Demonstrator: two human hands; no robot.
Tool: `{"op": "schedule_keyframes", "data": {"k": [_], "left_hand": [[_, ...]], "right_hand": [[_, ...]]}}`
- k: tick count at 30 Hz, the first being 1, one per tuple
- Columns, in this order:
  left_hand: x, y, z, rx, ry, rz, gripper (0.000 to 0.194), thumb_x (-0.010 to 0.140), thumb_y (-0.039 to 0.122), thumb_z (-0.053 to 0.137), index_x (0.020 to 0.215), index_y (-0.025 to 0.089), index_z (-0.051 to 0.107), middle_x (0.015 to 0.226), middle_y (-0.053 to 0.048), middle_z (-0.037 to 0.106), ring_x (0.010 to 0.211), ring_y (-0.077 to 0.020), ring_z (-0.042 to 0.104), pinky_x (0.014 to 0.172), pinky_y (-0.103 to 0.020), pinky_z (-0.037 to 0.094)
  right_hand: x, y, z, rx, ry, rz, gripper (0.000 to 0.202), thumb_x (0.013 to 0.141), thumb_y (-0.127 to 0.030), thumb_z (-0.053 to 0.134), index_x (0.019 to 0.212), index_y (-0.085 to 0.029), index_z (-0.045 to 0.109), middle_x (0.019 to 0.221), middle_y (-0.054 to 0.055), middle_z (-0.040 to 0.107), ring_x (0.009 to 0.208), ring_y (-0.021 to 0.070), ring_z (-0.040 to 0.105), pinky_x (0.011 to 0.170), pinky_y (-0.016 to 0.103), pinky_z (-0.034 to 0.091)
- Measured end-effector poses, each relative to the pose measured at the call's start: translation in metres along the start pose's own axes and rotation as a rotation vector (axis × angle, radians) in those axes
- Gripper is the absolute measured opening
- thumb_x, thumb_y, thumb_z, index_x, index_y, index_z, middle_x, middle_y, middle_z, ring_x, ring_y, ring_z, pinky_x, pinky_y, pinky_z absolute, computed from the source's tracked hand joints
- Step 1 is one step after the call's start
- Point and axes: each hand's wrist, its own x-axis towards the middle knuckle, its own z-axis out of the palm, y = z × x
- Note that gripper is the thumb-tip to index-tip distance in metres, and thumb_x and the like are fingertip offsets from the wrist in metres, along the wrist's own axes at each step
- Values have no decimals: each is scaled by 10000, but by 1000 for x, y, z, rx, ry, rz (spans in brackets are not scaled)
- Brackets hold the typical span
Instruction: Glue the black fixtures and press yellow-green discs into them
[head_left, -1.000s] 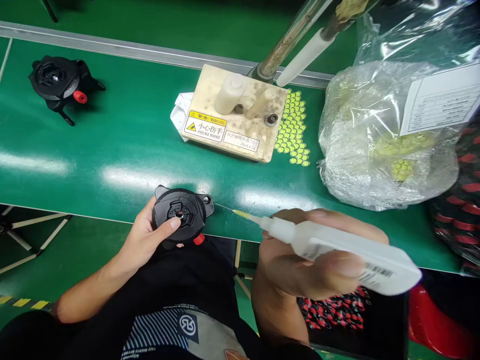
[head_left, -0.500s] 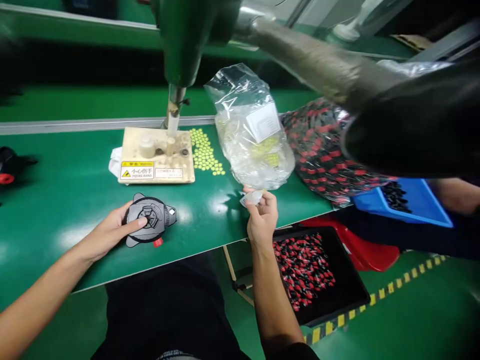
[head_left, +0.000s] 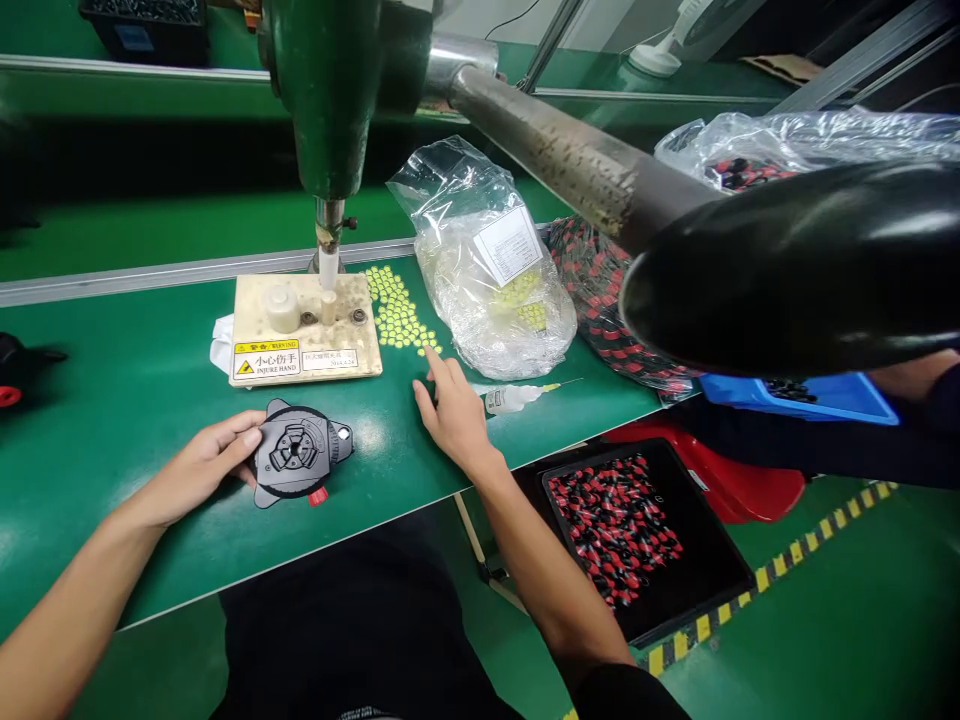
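My left hand (head_left: 196, 468) grips the left edge of a grey and black round plastic part (head_left: 296, 452), with the thumb on top. A slotted hub marks its middle, and a red tab (head_left: 318, 496) sticks out below. My right hand (head_left: 456, 408) reaches to the near end of a spread of small yellow-green pieces (head_left: 397, 310). Its fingers are stretched and apart; the index fingertip is at the nearest pieces, and touching cannot be told. Just right of that hand, a translucent needle-tipped dropper bottle (head_left: 507, 399) lies on its side on the green table (head_left: 390, 455).
A press (head_left: 328, 210) stands over a cream base plate (head_left: 307, 330) with a hand-injury warning label. Behind the bottle lies a clear bag (head_left: 487, 290). A black handle (head_left: 795, 270) overhangs the right. Below the edge sits a black tray (head_left: 697, 540) of red-black parts; a co-worker's arm (head_left: 916, 375) is beyond.
My right hand has let go of the dropper bottle, now on the table, and moved left to the yellow-green pieces. My left thumb has shifted from the part's hub to its edge.
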Motion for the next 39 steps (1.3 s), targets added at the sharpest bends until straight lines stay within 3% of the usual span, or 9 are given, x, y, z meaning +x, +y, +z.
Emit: {"op": "schedule_keyframes", "data": {"k": [3, 7, 10, 15, 23, 28, 31, 35, 39], "left_hand": [[-1, 1, 3, -1, 40, 8, 659, 917, 697, 672, 1372, 219, 671, 1039, -69, 757, 791, -190, 698, 677, -292, 621], [-4, 7, 8, 1, 16, 55, 610, 921, 686, 670, 1291, 201, 710, 967, -62, 735, 792, -196, 678, 660, -294, 608], [-2, 12, 10, 0, -18, 78, 576, 933, 672, 661, 1225, 181, 726, 951, -65, 731, 774, -185, 661, 637, -274, 588], [0, 16, 11, 0, -36, 76, 578, 933, 664, 657, 1230, 171, 708, 1017, -76, 731, 801, -179, 658, 636, -258, 578], [-3, 13, 13, -15, 3, 54, 568, 908, 671, 674, 1215, 197, 735, 1038, -76, 726, 865, -228, 671, 660, -303, 592], [-2, 13, 13, 4, -11, 69, 542, 942, 650, 646, 1234, 198, 717, 1033, -74, 723, 863, -226, 674, 659, -303, 588], [-4, 12, 14, 7, -13, 75, 514, 938, 638, 656, 1196, 194, 689, 1048, -72, 724, 858, -217, 677, 651, -290, 571], [-11, 6, 27, -24, 135, 79, 581, 974, 604, 630, 1372, 207, 483, 911, -26, 693, 755, -191, 670, 656, -294, 553], [-22, -1, 58, 1, 270, 159, 835, 947, 500, 718, 1590, 282, 233, 1323, -117, 659, 1152, -284, 695, 994, -433, 571]], "right_hand": [[13, 3, 6, -119, -48, 25, 344, 1040, -296, 507, 1325, -158, 642, 1068, 149, 628, 874, 283, 643, 683, 378, 533], [-12, -1, 6, -47, 62, -70, 193, 1053, -257, 520, 1115, -190, 690, 1130, 148, 652, 994, 274, 660, 746, 367, 531], [-30, -19, 1, 192, 60, -116, 130, 1042, -204, 557, 1038, -212, 686, 1054, 100, 709, 930, 227, 670, 759, 353, 536], [-28, -68, -5, 688, -111, -130, 76, 979, -170, 701, 980, -237, 736, 1025, 31, 764, 771, 151, 678, 595, 280, 511], [-14, -83, -7, 590, -101, -289, 130, 1002, -202, 681, 997, -267, 794, 1048, 41, 792, 924, 206, 741, 816, 399, 585], [-7, -80, -4, 795, -302, -35, 76, 952, -279, 736, 902, -226, 756, 954, 37, 715, 791, 153, 650, 610, 272, 471], [2, -79, 2, 976, -475, 212, 249, 868, -413, 809, 923, -205, 683, 794, -9, 633, 626, 114, 536, 542, 244, 392], [12, -76, 6, 1042, -769, 306, 446, 869, -601, 745, 768, -178, 648, 646, -22, 565, 518, 87, 433, 492, 235, 304], [9, -76, 10, 1115, -788, 349, 507, 818, -651, 777, 699, -177, 643, 582, -27, 538, 476, 84, 417, 467, 229, 285]]}}
